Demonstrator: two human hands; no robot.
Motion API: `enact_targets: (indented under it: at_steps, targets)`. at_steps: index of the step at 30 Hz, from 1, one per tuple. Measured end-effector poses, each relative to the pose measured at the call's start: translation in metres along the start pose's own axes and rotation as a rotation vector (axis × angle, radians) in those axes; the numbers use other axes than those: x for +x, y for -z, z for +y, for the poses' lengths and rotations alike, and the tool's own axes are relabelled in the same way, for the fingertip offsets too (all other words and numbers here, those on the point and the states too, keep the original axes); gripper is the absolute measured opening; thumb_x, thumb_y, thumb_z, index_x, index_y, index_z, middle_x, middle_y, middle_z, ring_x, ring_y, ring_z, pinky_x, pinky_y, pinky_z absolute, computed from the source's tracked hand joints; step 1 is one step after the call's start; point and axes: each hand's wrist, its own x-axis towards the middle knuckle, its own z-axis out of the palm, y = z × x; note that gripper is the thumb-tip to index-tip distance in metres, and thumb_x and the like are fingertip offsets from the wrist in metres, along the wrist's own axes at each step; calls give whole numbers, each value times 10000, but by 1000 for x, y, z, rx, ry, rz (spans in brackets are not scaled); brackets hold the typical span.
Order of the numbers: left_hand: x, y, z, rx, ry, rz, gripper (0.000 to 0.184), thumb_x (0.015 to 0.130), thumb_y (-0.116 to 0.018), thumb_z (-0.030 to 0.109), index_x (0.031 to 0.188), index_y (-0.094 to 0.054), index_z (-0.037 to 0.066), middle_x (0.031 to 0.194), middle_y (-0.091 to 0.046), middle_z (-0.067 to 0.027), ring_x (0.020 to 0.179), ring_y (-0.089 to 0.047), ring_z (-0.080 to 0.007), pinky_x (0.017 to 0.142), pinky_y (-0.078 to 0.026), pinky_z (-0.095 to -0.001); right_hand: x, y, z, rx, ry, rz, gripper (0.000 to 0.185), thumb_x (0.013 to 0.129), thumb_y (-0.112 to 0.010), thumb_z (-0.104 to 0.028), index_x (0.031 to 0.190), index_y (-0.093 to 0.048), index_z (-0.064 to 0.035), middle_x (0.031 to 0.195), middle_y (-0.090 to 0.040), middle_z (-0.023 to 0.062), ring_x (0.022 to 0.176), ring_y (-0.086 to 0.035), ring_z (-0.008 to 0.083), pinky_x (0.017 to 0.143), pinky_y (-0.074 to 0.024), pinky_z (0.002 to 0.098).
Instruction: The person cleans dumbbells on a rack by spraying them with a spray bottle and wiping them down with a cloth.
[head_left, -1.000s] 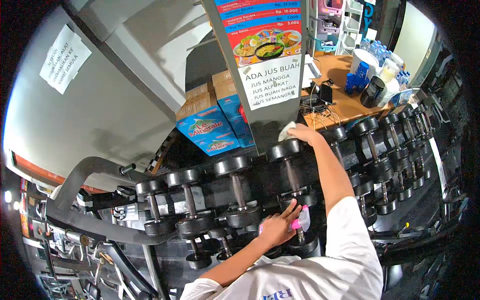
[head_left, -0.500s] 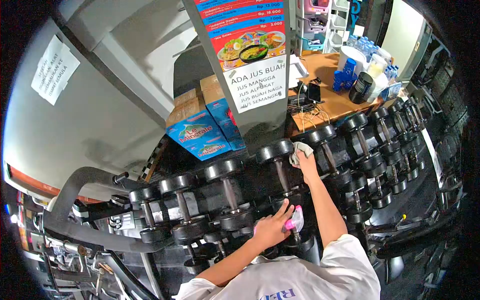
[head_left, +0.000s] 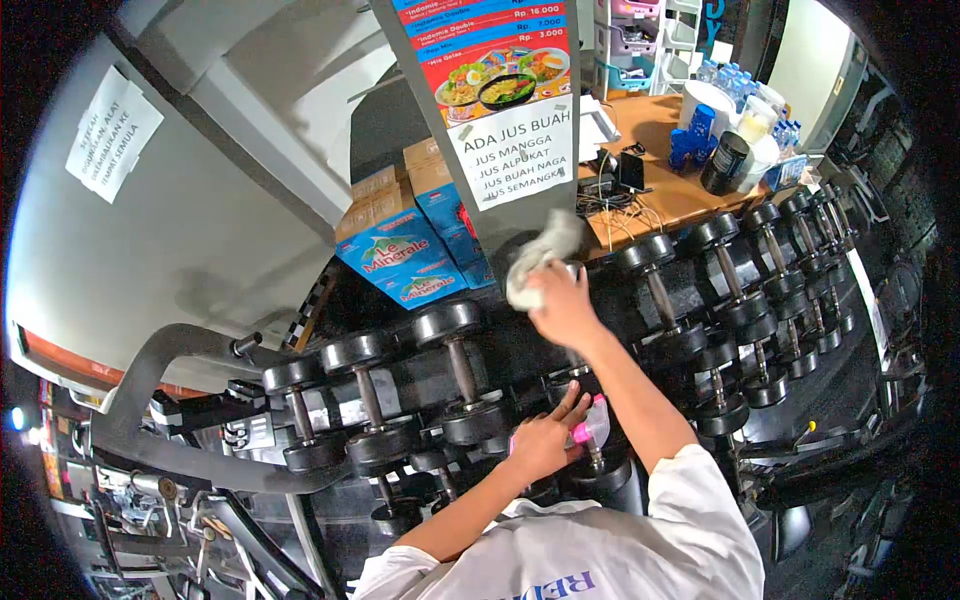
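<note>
My right hand (head_left: 566,305) grips a pale cloth (head_left: 538,262), blurred by motion, over the upper head of a dumbbell that it largely covers. Lower down, my left hand (head_left: 543,444) is around a spray bottle with pink parts (head_left: 592,425), some of its fingers stretched forward beside that dumbbell's lower head. To the left of my hands a black dumbbell (head_left: 461,370) with a metal handle lies on the rack, and another dumbbell (head_left: 660,300) lies to the right.
More dumbbells (head_left: 370,400) line the two-tier rack on both sides. Behind it stand a pillar with a menu poster (head_left: 495,75), blue water boxes (head_left: 400,255) and a wooden counter (head_left: 650,130) with cables, tubs and bottles. A padded bar (head_left: 130,400) curves at the left.
My right hand with the cloth has moved left from the far side of the dumbbell onto its upper head. My left hand keeps the bottle in nearly the same place.
</note>
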Motion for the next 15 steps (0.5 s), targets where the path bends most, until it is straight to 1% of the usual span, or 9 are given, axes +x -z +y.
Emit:
enact_targets:
  at_steps: [2,4,5,8,9,10,12,14,15]
  targets:
    - [1,-9,-6,29,-9,16,915,707,-751,270,1502,-304,201,1569,-255,-106,945,-674,-340,801,-563,-435,-8,-15,-14,-139,272,-226,423,731,-730,-234,1117,-628,-92,1126,-641,82,1355,-385,289,1075,-99,734]
    - [0,-11,-7,63,-29,27,918,709,-751,277,1505,-298,210,1569,-255,-102,944,-675,-343,795,-566,-438,-12,-33,-22,-325,382,-226,427,739,-726,-234,1131,-613,-110,1088,-657,59,1378,-363,266,1069,-57,747]
    - [1,-12,-7,79,-29,32,919,713,-750,284,1507,-293,219,1573,-246,-96,950,-674,-343,789,-568,-438,-13,-32,-14,-352,359,-389,352,762,-715,-238,1075,-615,-114,1023,-676,63,1313,-446,254,1094,-56,714]
    - [-2,-7,-5,70,-27,41,921,719,-748,295,1511,-282,232,1581,-227,-82,964,-671,-346,783,-572,-436,-5,-15,-12,-113,241,-453,393,777,-725,-273,1118,-584,-136,1045,-681,77,1183,-564,239,1123,-50,673]
    - [-3,-5,-3,43,-19,50,923,721,-747,298,1513,-276,236,1585,-216,-75,972,-669,-349,783,-573,-435,-3,2,-14,34,175,-454,423,780,-727,-279,1134,-542,-139,950,-677,112,1012,-644,278,1158,-51,597]
    - [-4,-5,-3,37,-17,53,923,721,-747,298,1513,-276,236,1585,-216,-75,972,-669,-349,783,-573,-435,-1,6,-6,155,123,-414,386,786,-720,-273,1106,-569,-118,941,-670,156,951,-655,341,1129,-242,529]
    - [-3,-3,-1,44,18,9,917,724,-743,300,1512,-278,237,1591,-199,-60,984,-665,-354,796,-572,-434,-5,8,18,411,-37,-78,311,830,-689,-217,1083,-588,-67,931,-674,152,904,-664,336,975,-439,418]
    - [-2,-3,1,35,22,15,912,724,-742,298,1510,-284,228,1590,-200,-70,989,-664,-352,800,-571,-435,-9,33,22,712,-250,261,214,875,-646,-149,1048,-609,-29,916,-668,112,868,-660,285,789,-505,353]
    - [-2,-3,2,35,23,14,908,724,-741,297,1508,-289,218,1588,-201,-80,994,-663,-351,805,-570,-435,-9,41,23,742,-238,476,183,888,-628,-127,1040,-613,-26,898,-660,96,851,-651,259,790,-499,338]
